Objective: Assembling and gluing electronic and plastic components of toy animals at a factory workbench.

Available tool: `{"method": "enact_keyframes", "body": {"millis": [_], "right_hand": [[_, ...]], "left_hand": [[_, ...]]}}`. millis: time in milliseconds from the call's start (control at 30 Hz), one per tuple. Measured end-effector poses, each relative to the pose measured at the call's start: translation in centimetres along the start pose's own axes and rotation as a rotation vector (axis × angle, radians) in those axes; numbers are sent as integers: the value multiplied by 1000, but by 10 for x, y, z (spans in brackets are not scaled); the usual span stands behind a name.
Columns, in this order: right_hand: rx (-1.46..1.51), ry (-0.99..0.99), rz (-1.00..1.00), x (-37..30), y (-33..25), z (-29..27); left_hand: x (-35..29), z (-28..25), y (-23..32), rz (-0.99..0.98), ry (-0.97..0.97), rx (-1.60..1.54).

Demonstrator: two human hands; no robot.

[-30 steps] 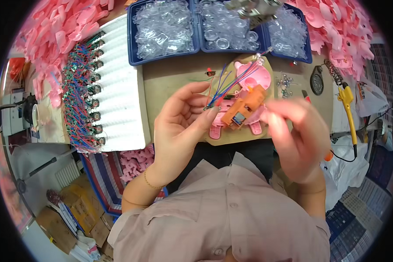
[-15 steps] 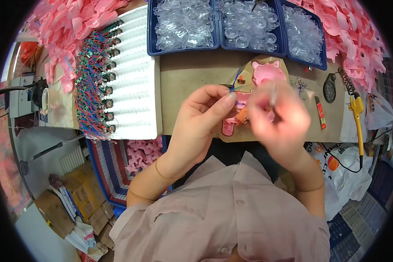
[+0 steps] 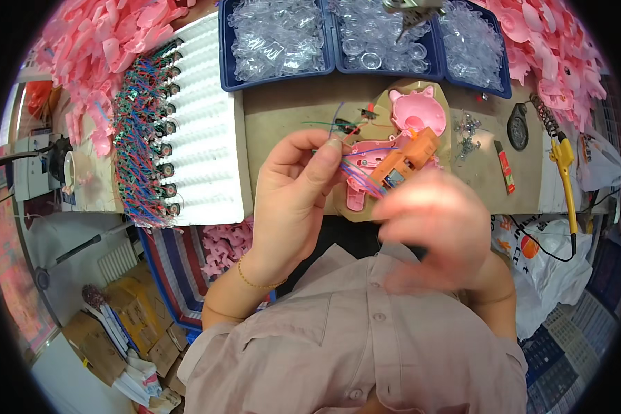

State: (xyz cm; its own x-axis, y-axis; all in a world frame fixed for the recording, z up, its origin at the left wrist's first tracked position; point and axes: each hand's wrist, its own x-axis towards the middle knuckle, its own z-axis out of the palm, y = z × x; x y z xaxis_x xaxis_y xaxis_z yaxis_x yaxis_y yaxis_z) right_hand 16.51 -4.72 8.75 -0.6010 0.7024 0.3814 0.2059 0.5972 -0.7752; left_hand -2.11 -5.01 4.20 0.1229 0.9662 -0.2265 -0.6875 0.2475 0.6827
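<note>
My left hand (image 3: 293,181) pinches thin coloured wires (image 3: 355,172) between thumb and fingertips, above the bench. The wires, blue and red among them, run toward an orange plastic block (image 3: 412,157) with a small blue part. This block lies over a pink plastic shell (image 3: 355,198) with an arm-like end; a rounded, eared pink section (image 3: 418,112) shows beyond it. My right hand (image 3: 438,224) is just on the near side of the block, smeared by motion, so its fingers and anything in them cannot be made out. Small dark parts with wires (image 3: 348,126) lie beyond my left fingertips.
Blue trays (image 3: 334,65) of clear plastic parts line the back. On the left, a white ribbed foam tray (image 3: 210,138) adjoins bundled wired boards (image 3: 141,145). Pink parts (image 3: 559,41) pile on both sides. A yellow-handled soldering iron (image 3: 563,155), a red tube (image 3: 505,168) and screws (image 3: 468,131) lie right.
My right hand has drawn back toward me, uncovering the orange block. My left hand has shifted slightly left, still pinching wires. A metal tool now hangs into view at the top.
</note>
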Motion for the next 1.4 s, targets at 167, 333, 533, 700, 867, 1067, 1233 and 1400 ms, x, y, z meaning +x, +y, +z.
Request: {"method": "enact_keyframes", "body": {"millis": [167,333,533,700,867,1067,1233,1400], "right_hand": [[-472,-9,-275,-1,-32,-19],[21,172,459,16,-12,-20],[-164,44,244,29,4,-18],[-398,97,85,38,-27,-22],[62,252,516,-7,-9,-11],[721,-335,1128,-3,8,-23],[773,76,820,0,13,-1],[834,96,772,8,7,-14]], "left_hand": [[-3,2,1,17,-46,43],[-1,6,-4,71,-55,61],[-4,8,9,106,-138,543],[-10,-3,16,187,-2,455],[-7,-2,20,140,-172,303],[-6,-10,26,253,-303,440],[-6,-15,30,38,-337,263],[-8,-11,33,101,-359,428]]}}
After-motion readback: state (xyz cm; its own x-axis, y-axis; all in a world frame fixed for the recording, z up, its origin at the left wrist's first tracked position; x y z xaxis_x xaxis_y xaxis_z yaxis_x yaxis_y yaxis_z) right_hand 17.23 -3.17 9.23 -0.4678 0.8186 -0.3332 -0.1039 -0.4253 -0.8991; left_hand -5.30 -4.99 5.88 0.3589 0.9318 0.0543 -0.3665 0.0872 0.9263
